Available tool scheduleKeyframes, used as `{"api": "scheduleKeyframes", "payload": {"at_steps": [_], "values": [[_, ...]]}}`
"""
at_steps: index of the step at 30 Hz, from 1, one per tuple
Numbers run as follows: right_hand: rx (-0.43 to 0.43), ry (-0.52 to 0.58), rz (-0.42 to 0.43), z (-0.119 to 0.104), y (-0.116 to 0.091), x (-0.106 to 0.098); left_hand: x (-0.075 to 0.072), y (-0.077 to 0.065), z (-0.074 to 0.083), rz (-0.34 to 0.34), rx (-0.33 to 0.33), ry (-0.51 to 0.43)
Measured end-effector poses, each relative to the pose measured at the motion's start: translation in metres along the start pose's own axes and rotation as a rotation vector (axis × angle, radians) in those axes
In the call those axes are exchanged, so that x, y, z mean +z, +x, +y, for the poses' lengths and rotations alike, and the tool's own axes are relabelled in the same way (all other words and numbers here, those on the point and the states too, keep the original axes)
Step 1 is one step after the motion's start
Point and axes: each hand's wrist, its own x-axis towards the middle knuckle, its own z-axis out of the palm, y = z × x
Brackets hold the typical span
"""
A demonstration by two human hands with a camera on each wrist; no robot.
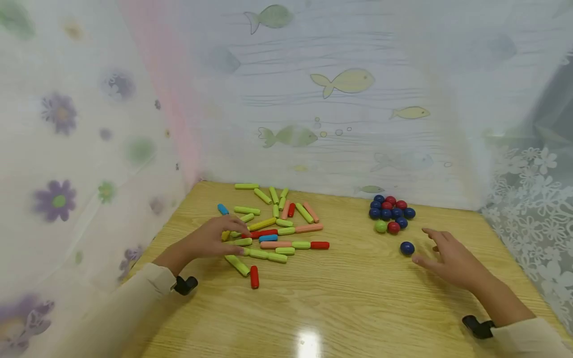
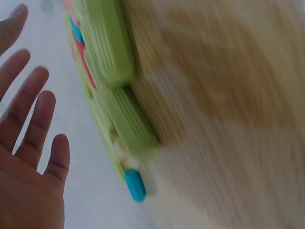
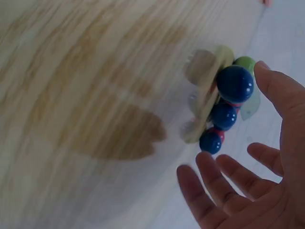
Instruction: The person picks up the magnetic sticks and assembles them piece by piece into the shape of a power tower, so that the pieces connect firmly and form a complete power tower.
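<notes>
My left hand (image 1: 214, 238) hovers over the left side of a spread of short ribbed sticks, its fingers apart and holding nothing. Most sticks are lime green, such as one green stick (image 1: 237, 265); others are red, blue, yellow and salmon. Nearest the front lies a red stick (image 1: 254, 277). In the left wrist view, green sticks (image 2: 112, 43) and a blue stick (image 2: 135, 184) lie beyond the spread fingers. My right hand (image 1: 454, 261) is at the right, fingers spread with nothing between them, beside a lone dark blue ball (image 1: 407, 248). The right wrist view shows this blue ball (image 3: 235, 84) near the thumb.
Behind the lone ball, several dark blue balls (image 1: 374, 213) are grouped with red balls (image 1: 393, 227) and one green ball (image 1: 380, 226). The wooden table (image 1: 340, 303) ends against a fish-patterned curtain (image 1: 340, 149) at the back and a flower-patterned one (image 1: 80, 164) at left.
</notes>
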Motion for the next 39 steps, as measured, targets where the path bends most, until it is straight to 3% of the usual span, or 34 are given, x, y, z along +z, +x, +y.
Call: {"api": "scheduleKeyframes", "payload": {"at_steps": [4,11,15,27,35,39], "values": [[0.021,0.061,0.019,0.006,0.006,0.008,0.013,0.003,0.013,-0.067,0.047,-0.127],[0.065,0.146,0.026,0.008,0.013,0.013,0.028,0.004,0.019,-0.155,0.031,-0.188],[0.077,0.175,0.02,0.008,0.017,0.014,0.034,0.003,0.018,-0.181,0.064,-0.182],[0.117,0.203,0.017,0.007,0.022,0.018,0.041,0.009,0.02,-0.209,0.092,-0.119],[0.116,0.243,0.043,0.0,0.022,0.023,0.049,0.018,0.03,-0.191,0.066,-0.125],[0.114,0.288,0.058,-0.005,0.023,0.027,0.058,0.026,0.04,-0.145,0.02,-0.104]]}}
